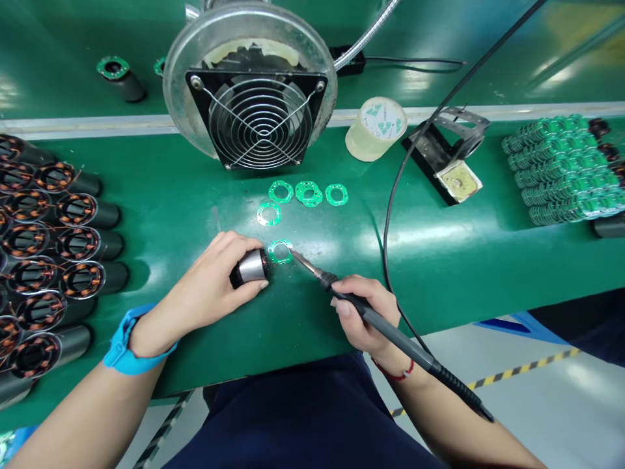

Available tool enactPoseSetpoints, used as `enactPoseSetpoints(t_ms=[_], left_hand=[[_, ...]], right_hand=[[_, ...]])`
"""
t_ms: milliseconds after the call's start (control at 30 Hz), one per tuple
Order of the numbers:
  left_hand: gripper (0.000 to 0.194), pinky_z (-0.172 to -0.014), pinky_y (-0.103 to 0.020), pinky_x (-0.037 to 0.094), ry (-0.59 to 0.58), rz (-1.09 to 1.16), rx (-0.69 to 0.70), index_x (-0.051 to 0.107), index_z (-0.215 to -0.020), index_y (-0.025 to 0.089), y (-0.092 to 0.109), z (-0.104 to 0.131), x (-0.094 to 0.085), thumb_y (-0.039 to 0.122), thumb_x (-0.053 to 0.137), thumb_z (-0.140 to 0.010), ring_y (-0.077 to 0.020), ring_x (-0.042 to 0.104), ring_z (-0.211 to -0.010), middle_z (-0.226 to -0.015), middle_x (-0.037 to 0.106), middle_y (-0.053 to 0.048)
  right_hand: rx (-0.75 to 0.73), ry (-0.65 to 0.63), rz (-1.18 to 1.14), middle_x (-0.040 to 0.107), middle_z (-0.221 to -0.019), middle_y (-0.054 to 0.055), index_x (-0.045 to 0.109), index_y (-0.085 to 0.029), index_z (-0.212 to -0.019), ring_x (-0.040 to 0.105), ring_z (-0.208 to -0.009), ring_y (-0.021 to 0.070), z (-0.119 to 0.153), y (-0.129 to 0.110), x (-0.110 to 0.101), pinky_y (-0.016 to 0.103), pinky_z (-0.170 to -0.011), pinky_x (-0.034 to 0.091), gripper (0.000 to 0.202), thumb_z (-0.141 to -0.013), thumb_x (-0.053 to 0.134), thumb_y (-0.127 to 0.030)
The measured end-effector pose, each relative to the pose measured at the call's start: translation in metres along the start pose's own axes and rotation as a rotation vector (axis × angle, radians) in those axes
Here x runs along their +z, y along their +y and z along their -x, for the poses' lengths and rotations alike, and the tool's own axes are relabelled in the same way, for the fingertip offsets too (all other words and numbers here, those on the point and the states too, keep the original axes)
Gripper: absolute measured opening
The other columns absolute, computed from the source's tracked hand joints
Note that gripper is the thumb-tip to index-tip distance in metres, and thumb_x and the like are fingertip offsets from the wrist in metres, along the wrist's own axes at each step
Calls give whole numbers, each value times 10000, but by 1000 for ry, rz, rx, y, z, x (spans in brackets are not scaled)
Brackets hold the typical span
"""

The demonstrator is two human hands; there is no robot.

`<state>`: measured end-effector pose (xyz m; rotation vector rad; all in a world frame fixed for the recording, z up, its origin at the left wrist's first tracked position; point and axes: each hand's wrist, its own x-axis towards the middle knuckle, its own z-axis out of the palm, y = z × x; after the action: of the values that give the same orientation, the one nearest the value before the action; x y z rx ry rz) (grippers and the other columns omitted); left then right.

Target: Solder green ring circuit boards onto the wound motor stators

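Note:
My left hand (219, 280) is closed around a motor stator (251, 267), a short metal cylinder lying on its side with copper windings facing right. A ring-shaped green circuit board (273, 256) is close against the winding end; whether they are joined I cannot tell. In my right hand (366, 309) is a soldering iron (361, 306), held like a pen, its tip at the right edge of that board. Several loose ring boards (269, 213) lie just beyond on the green bench (317, 339).
A fan (263, 124) in a round metal hood stands behind the boards. Several stators (81, 280) fill the left side. Right of the fan are a tape roll (375, 129), an iron stand with sponge (459, 181) and stacked ring boards (561, 169). The iron's cable (390, 215) crosses the bench.

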<state>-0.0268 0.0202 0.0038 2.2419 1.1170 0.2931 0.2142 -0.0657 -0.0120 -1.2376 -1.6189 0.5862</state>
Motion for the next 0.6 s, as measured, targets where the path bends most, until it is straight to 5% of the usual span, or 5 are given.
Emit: enactPoseSetpoints(t_ms=[133,333,600], left_hand=[[325,-874,-382,466,-14,0,8,541,-1174,208,1,0,0,383,559,-900,-237,552,-1000,-1069,609,-59],[330,-876,-384,462,-7,-4,38,533,-1179,194,0,-1,1,371,559,-902,-238,550,-1004,-1065,606,-67],[326,-880,-397,461,-28,39,9,540,-1172,182,0,-1,1,340,573,-889,-239,550,-999,-1066,607,-69]], right_hand=[[-31,-43,46,708,-727,2,613,-246,-1089,642,-586,153,-2,2,1,282,-542,527,196,-904,574,-191],[57,-244,51,763,-1032,42,442,-243,-1395,736,-895,169,-10,0,7,319,-754,584,388,-1007,441,-219],[-21,-401,332,733,-1035,115,590,-173,-1207,623,-1074,284,-29,1,17,457,-894,510,292,-926,511,-170]])
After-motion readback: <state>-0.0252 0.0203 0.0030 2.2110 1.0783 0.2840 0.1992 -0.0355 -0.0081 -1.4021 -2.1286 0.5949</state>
